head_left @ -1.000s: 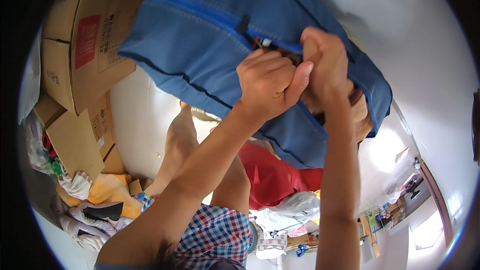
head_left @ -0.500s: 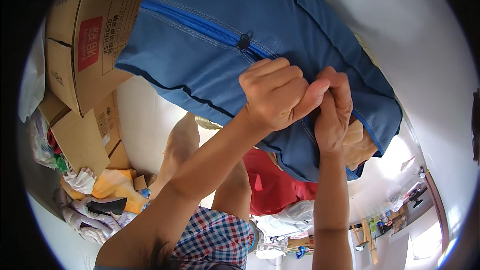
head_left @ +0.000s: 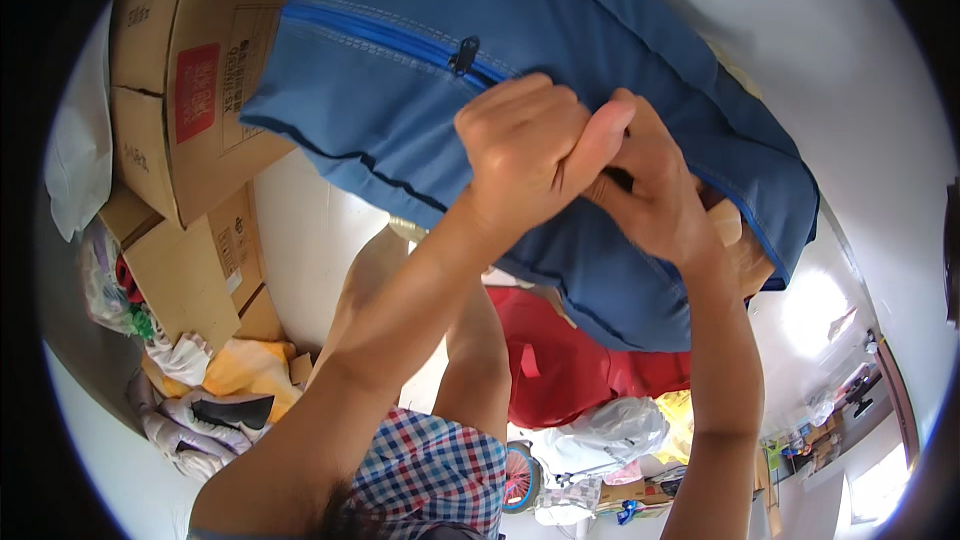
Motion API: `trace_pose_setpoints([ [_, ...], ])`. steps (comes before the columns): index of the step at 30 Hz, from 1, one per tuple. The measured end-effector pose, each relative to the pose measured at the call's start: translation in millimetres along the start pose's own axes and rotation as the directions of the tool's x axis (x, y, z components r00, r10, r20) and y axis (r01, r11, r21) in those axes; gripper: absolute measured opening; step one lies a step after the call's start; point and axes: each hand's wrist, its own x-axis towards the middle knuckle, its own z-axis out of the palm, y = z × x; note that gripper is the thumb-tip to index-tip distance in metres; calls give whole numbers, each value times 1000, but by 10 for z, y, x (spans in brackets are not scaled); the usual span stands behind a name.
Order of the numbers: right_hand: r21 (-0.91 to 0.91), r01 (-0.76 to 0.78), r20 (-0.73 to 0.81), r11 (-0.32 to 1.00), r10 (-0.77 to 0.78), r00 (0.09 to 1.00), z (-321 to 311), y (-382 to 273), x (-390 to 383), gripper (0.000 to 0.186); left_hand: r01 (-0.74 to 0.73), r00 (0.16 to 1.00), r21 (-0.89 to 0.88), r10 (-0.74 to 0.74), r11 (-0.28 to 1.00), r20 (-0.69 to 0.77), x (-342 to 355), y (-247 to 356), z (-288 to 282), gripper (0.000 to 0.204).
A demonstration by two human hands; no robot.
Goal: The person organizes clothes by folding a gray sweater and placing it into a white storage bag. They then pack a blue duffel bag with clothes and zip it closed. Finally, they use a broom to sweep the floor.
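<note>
A large blue fabric storage bag (head_left: 390, 140) fills the upper middle, with a bright blue zipper (head_left: 380, 37) running across its top. A black zipper pull (head_left: 465, 55) lies up and left of my hands. My left hand (head_left: 520, 145) is closed in a fist on the bag along the zipper line, thumb pointing up to the right. Close against it, my right hand (head_left: 655, 180) has its fingers bent onto the bag's edge. Their fingertips are hidden. Right of my right hand the bag gapes, showing beige contents (head_left: 750, 250).
Cardboard boxes (head_left: 215, 80) are stacked at the left, above bundled clothes and an orange cloth (head_left: 245, 375). A red bag (head_left: 555, 365) and a clear plastic bag (head_left: 610, 430) lie below the blue bag. A white wall (head_left: 850, 70) rises at the right.
Both hands have moved up and slightly left in view, with the zipper pull shifting likewise. My right wrist has turned, and my left thumb points more upward. The boxes appear slightly further right.
</note>
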Motion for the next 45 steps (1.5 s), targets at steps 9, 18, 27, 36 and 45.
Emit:
trace_pose_setpoints([
  [9, 79, -138, 72, 987, 133, 989, -20, 20, -67, 23, -94, 823, 293, -91, 952, 561, 460, -128, -867, 40],
  [18, 71, -161, 117, 984, 152, 981, -45, 47, -72, 22, -382, 503, 262, -39, 886, 863, 660, -275, -874, 25],
  [27, 66, -128, 132, 990, 119, 984, -27, 124, -94, 25, -312, 488, 368, -184, 876, 853, 677, -266, -862, 14],
  [36, 114, -116, 118, 987, 103, 988, -18, 121, -99, 29, -322, 504, 598, -402, 734, 764, 658, -36, -809, 9],
  [45, 106, -51, 59, 993, 45, 997, -2, 169, -130, 27, -24, 472, 591, -512, 806, 717, 580, 163, -754, 13],
])
